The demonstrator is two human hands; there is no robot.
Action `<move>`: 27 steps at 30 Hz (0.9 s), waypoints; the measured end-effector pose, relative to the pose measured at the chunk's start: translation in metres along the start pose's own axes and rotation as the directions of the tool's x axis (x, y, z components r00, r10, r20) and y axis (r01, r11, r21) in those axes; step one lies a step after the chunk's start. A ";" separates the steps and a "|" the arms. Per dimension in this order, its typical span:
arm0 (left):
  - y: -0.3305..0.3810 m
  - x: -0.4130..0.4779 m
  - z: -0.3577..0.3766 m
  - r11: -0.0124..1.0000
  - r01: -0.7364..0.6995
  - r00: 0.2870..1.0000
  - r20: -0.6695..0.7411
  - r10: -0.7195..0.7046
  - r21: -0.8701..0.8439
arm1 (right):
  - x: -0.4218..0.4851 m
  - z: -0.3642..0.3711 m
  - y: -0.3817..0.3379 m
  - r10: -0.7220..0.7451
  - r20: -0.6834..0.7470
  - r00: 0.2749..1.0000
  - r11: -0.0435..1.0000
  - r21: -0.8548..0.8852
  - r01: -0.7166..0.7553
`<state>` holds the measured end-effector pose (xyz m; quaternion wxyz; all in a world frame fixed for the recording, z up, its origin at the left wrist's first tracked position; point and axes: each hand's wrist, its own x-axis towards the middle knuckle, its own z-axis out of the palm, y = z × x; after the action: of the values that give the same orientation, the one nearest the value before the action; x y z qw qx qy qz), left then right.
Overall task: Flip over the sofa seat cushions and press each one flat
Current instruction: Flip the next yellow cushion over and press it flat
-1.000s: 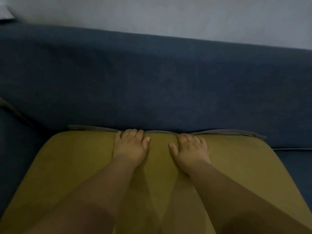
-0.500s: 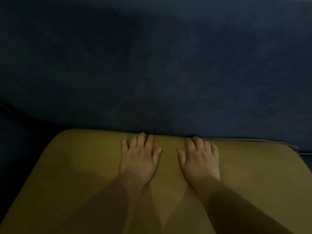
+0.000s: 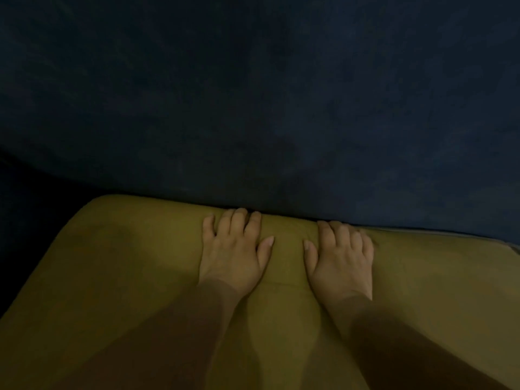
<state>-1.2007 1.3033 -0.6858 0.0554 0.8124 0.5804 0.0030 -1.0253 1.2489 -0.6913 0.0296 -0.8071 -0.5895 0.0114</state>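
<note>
Pressing, not grasping: each grip is lying palm-down with fingers loosely spread. Side by side but apart, the left hand [image 3: 233,257] and right hand [image 3: 342,263] are resting on the mustard-yellow fabric seat cushion [image 3: 126,263], fingertips reaching its back edge against the dark blue upholstered sofa backrest [image 3: 253,108].

The seat cushion [image 3: 112,263] is a plain mustard yellow, olive where shadow falls across it, with no pattern. The sofa back [image 3: 253,108] behind it is dark navy blue, faintly mottled. A thin pale grey edge [image 3: 478,237] shows at right.
</note>
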 end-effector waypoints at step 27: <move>-0.146 -0.471 -0.046 0.789 0.609 0.775 0.278 -0.568 -0.084 | -0.393 -0.073 -0.206 -0.605 0.356 0.712 0.796 0.261 0.546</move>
<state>-1.4957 0.9099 -0.6255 0.1912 0.5759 0.7923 -0.0626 -1.3367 0.9345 -0.6124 -0.0413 -0.5565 -0.8013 0.2158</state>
